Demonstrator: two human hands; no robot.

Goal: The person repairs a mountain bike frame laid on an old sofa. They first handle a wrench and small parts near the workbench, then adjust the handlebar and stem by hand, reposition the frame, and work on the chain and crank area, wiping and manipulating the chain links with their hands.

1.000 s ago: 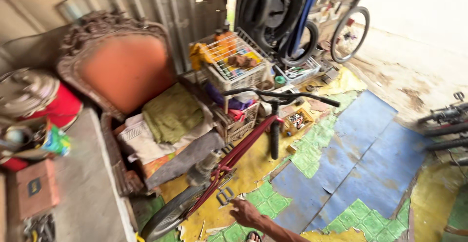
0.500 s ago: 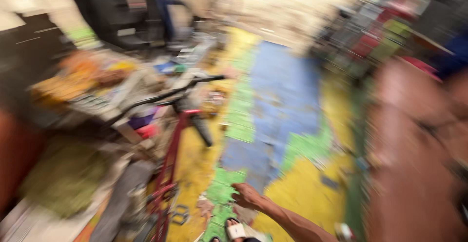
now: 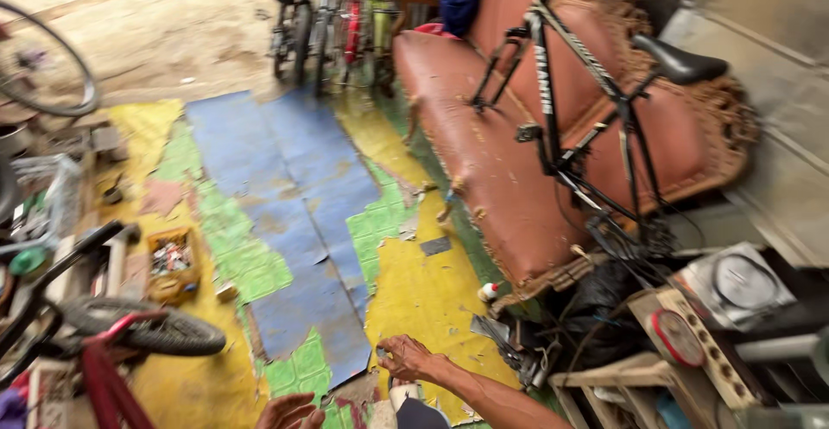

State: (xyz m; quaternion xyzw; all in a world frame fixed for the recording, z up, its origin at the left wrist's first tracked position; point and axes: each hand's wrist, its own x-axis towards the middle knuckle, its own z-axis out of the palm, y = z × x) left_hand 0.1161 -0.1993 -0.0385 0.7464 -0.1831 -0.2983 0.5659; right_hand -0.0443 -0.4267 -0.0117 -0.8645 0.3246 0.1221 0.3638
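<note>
My right hand (image 3: 413,358) hovers low over the worn yellow, green and blue patchwork floor mat (image 3: 302,213), fingers pinched together on something too small for me to identify. My left hand (image 3: 289,412) sits at the bottom edge, fingers loosely apart, empty as far as I can tell. I judge the pinched bit light and easily dropped. The mat's torn edge lies just beneath that grip, thin and floppy.

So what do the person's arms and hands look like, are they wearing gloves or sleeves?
No gloves and no sleeves show. The right hand is bare, and so is the long forearm behind it, with no watch or ring that I can see. Only the bare fingers of the left hand peek in at the bottom edge.
</note>
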